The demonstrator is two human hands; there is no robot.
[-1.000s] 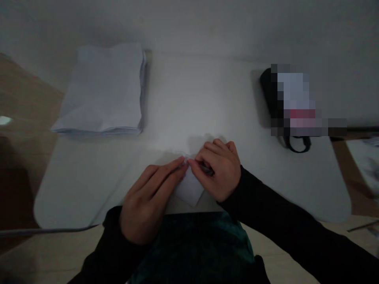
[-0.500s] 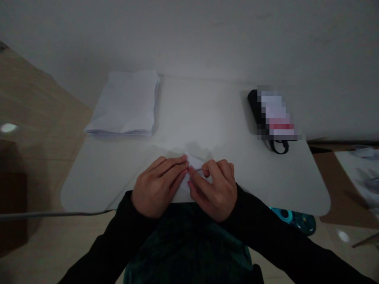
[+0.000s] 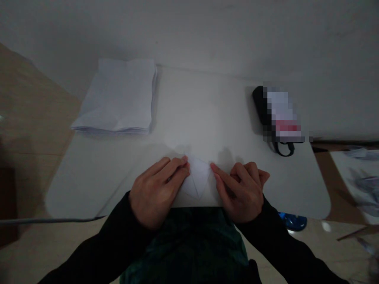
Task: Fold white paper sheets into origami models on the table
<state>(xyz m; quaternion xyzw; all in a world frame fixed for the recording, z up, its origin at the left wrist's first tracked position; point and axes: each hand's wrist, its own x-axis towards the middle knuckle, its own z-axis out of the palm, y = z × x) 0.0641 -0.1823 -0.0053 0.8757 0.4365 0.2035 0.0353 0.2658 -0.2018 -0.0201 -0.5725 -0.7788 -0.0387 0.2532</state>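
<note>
A small folded white paper [image 3: 199,176] lies on the white table close to its front edge, its lower end coming to a point and a crease line running down it. At its upper left side, my left hand [image 3: 158,189] has thumb and fingers pinched together on the edge. On the opposite side, my right hand [image 3: 241,191] holds the right corner with index fingertip and thumb, its other fingers curled. The paper's face between the two hands is visible; its left edge is partly hidden by my left fingers.
A stack of white paper sheets [image 3: 118,96] rests at the table's back left. At the back right stands a black case [image 3: 261,104] with a strap, partly pixelated. A wall borders the table's far side. A grey cable [image 3: 53,221] runs at the left.
My right hand has moved right, from the paper's middle to its right corner, uncovering the folded face. My left hand keeps its pinch. The view has shifted slightly.
</note>
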